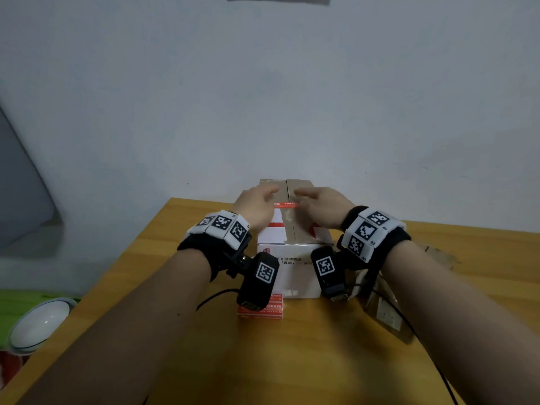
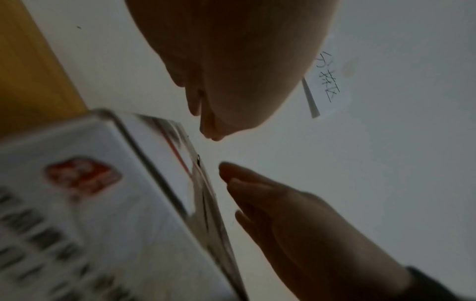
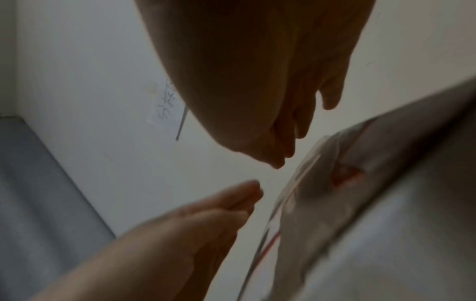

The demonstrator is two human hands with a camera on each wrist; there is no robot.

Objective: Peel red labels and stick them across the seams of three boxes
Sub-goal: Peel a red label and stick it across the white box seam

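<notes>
A white box (image 1: 295, 276) with brown top flaps stands mid-table. A red label (image 1: 287, 204) lies across its top seam. My left hand (image 1: 257, 204) and right hand (image 1: 317, 203) are over the box top, one on each side of the label, fingers straight and holding nothing. In the left wrist view my left hand (image 2: 231, 77) is just off the box (image 2: 90, 203), facing my right hand (image 2: 296, 224). In the right wrist view my right hand (image 3: 257, 81) likewise sits near the box (image 3: 373, 203). A small stack of red label sheets (image 1: 271, 309) lies before the box.
Flattened brown cardboard (image 1: 388, 311) lies on the wooden table (image 1: 321, 361) to the right of the box. Black cables trail across the table. A white bowl-like object (image 1: 41, 323) sits off the table's left edge. A handwritten paper (image 2: 327, 81) hangs on the wall.
</notes>
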